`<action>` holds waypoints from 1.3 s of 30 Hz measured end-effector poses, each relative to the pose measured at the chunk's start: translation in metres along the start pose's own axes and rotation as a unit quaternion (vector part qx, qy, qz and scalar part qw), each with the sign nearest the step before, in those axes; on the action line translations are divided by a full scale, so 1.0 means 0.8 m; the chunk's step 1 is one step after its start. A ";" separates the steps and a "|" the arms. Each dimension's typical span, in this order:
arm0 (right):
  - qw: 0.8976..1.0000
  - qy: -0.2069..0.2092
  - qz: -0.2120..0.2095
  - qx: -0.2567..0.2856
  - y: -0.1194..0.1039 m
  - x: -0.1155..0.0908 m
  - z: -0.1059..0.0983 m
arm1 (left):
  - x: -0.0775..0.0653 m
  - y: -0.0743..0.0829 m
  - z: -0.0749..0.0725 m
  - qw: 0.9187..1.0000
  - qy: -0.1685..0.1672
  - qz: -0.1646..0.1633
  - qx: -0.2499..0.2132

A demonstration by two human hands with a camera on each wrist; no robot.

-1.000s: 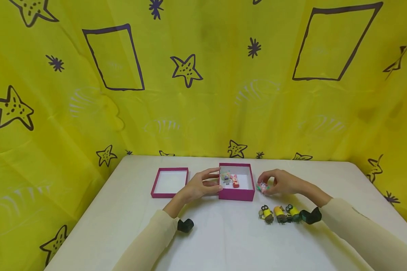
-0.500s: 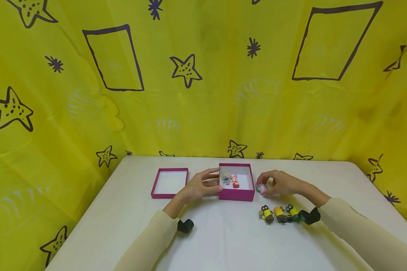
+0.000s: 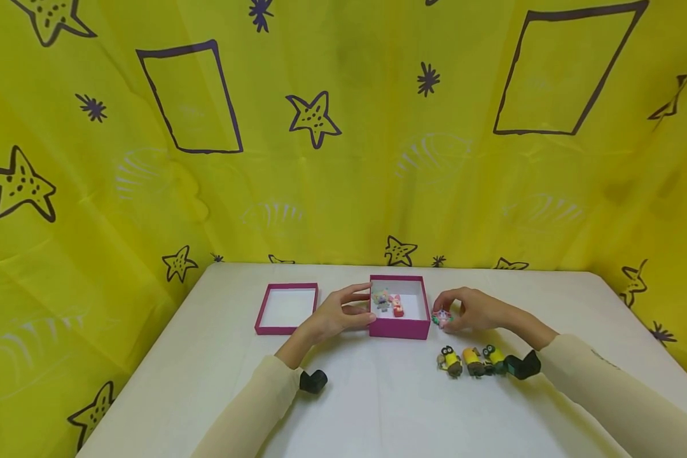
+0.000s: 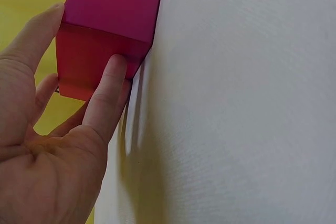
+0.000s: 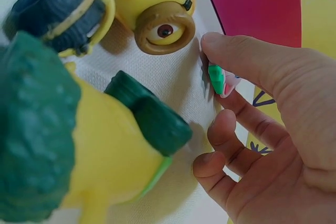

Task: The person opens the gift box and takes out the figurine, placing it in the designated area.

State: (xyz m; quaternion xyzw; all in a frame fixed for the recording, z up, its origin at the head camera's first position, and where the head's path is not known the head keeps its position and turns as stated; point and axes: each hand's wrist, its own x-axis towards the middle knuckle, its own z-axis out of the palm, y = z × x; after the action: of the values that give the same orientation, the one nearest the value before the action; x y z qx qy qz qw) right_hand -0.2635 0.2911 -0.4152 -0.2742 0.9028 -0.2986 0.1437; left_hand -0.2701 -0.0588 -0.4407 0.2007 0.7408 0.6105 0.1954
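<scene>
My left hand [image 3: 338, 314] touches the left side of an open magenta box [image 3: 399, 328] with nearly straight fingers. In the left wrist view, the fingertips [image 4: 116, 66] rest on the box's outer wall [image 4: 86, 59]. A grey figurine [image 3: 383, 301] with a pale multicoloured head and a red-and-pink figurine [image 3: 397, 308] sit inside the box. Just right of the box, my right hand [image 3: 474, 308] pinches a small pink and green figurine [image 3: 442, 317] between thumb and fingers, low at the table. In the right wrist view, that figurine [image 5: 216, 78] is partly hidden by the hand.
The magenta-rimmed lid [image 3: 286, 331] lies left of the box, its white inside facing up. Several yellow minion figurines [image 3: 450, 362] stand in front of my right hand, close to the wrist camera. A yellow patterned curtain [image 3: 343, 191] hangs behind the white table [image 3: 343, 407].
Within the last second, my right hand has shifted very slightly left with the pink and green figurine. My left hand and the box have stayed in place.
</scene>
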 end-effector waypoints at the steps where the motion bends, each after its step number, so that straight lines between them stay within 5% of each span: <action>1: 1.000 0.000 0.001 0.000 0.000 0.000 0.000 | 0.000 0.001 0.000 1.000 0.000 -0.001 0.000; 20: 1.000 -0.004 -0.003 -0.004 -0.001 -0.002 -0.004 | -0.001 0.002 0.000 1.000 -0.001 0.001 -0.003; 39: 0.999 -0.004 0.020 -0.038 -0.040 -0.016 -0.048 | -0.002 0.002 0.002 1.000 0.003 0.010 -0.009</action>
State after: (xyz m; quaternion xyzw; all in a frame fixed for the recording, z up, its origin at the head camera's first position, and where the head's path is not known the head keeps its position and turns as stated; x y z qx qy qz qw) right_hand -0.2561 0.2948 -0.3638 -0.2626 0.9180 -0.2604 0.1429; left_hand -0.2675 -0.0579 -0.4393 0.2043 0.7336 0.6199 0.1891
